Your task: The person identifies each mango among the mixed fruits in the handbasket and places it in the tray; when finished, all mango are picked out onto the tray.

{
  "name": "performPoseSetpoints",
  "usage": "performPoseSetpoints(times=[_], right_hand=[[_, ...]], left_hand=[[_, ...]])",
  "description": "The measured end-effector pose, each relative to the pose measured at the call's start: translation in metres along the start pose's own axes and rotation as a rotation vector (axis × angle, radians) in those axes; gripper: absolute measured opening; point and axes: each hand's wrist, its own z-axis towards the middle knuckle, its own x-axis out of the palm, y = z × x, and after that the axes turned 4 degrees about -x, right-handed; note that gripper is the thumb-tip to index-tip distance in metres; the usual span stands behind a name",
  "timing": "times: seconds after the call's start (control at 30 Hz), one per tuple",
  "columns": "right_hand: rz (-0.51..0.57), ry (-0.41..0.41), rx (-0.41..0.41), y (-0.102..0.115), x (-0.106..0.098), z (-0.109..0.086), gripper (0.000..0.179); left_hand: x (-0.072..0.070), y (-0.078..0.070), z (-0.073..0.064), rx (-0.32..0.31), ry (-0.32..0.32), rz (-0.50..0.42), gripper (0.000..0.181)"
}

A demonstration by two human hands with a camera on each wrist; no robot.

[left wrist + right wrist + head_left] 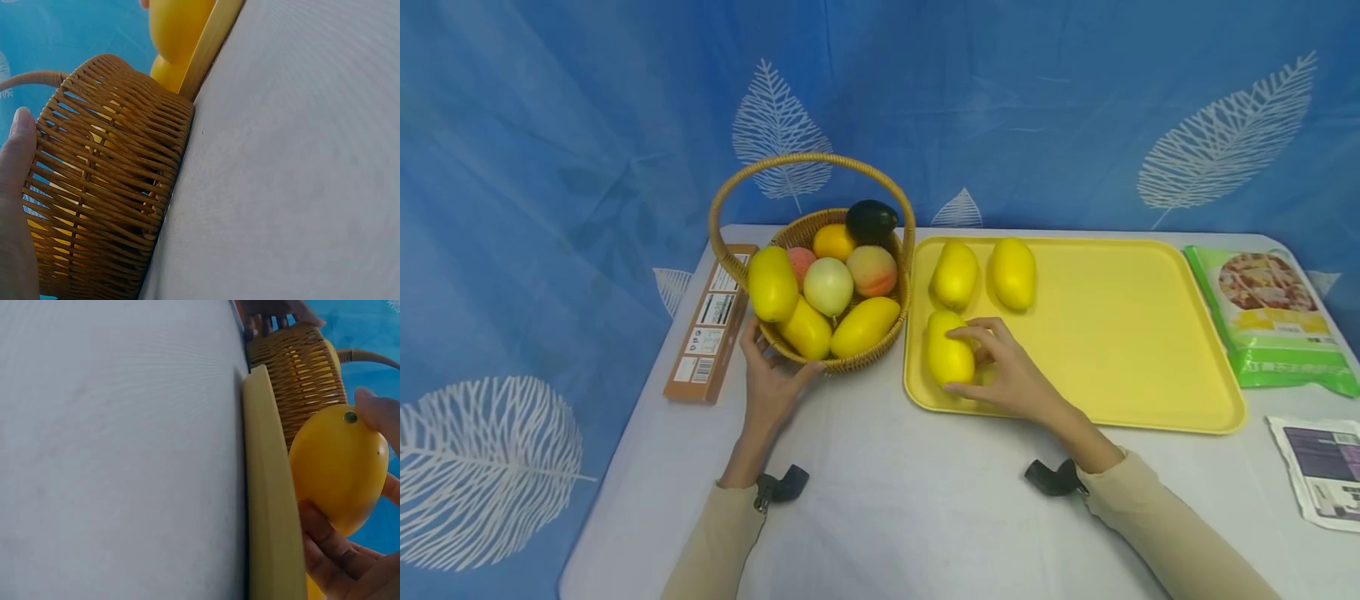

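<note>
My left hand (771,383) grips the near left side of a wicker basket (880,354), its thumb along the woven wall (106,181). Inside the basket are yellow mangoes (865,327), a pale round fruit (828,286), peaches (872,271), an orange fruit (834,242) and a dark avocado-like fruit (871,222). My right hand (1011,375) holds a mango (947,350) between thumb and fingers, at the left end of a yellow tray (1127,333). The held mango (340,465) shows a green stem spot. Two more mangoes (956,275) lie behind it on the tray.
The basket's tall handle (808,158) arches above the fruit. A brown box (711,325) lies left of the basket. Right of the tray are a green food packet (1270,317) and a white and purple packet (1322,471). A blue leaf-print curtain (1000,108) hangs behind the table.
</note>
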Motion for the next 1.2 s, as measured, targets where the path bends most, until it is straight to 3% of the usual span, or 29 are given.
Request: performPoseSetpoints(times=[0.43,0.63,0.7,0.93,1.13,1.2], right_hand=[[-0.055,0.060,0.101,0.001,0.003,0.000,0.075],[-0.074,0.070,0.108,0.001,0.003,0.001,0.078],[-0.076,0.071,0.103,0.001,0.004,0.002,0.078],[-0.088,0.085,0.100,0.002,0.004,0.002,0.079],[-0.136,0.087,0.114,0.005,0.004,0.001,0.080],[-0.155,0.082,0.120,0.005,0.003,0.000,0.081]], left_hand=[[-0.001,0.000,0.000,0.001,0.007,-0.007,0.103],[-0.001,0.000,0.000,0.005,0.004,-0.002,0.103],[-0.001,0.002,0.000,0.006,0.003,-0.004,0.102],[0.000,0.033,0.007,0.003,-0.013,0.005,0.108],[0.000,0.038,0.008,0.025,-0.024,-0.001,0.105],[0.000,0.033,0.007,0.022,-0.021,-0.008,0.105]])
